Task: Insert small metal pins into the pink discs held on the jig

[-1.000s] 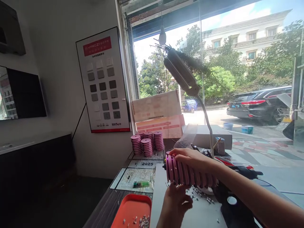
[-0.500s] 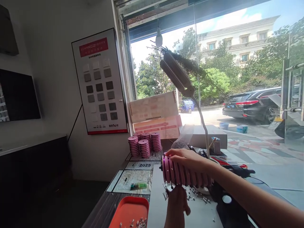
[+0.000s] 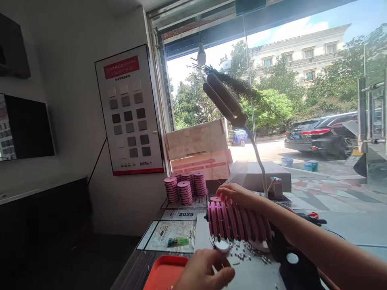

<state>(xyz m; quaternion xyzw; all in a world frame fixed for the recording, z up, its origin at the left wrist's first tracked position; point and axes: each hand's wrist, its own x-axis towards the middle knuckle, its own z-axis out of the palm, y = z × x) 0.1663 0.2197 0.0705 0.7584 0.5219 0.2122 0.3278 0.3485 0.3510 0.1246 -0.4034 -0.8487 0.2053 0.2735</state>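
Pink ridged spools (image 3: 238,221) form a row on a dark holder, lying sideways above the white work surface. My right hand (image 3: 234,192) lies over the top left of this row, its fingers curled down behind the front spools. A flat pink disc (image 3: 215,199) shows by its fingertips. My left hand (image 3: 205,268) is low in front of the row, over the edge of the orange tray (image 3: 169,261). Its fingers are bent and the thumb stands apart from them. Under the row are a small round white dish (image 3: 222,245) and scattered small metallic pieces (image 3: 242,253).
Several stacks of pink spools (image 3: 184,192) stand at the back left. A green lighter (image 3: 178,241) lies on a plastic sheet. Behind the row rise a lamp (image 3: 225,98) on a bent neck and a white box (image 3: 281,179). Red-handled tools (image 3: 314,217) lie to the right.
My left hand has come away from the underside of the spool row and moved down and left toward the tray. My right hand stays on the row. The view has shifted slightly.
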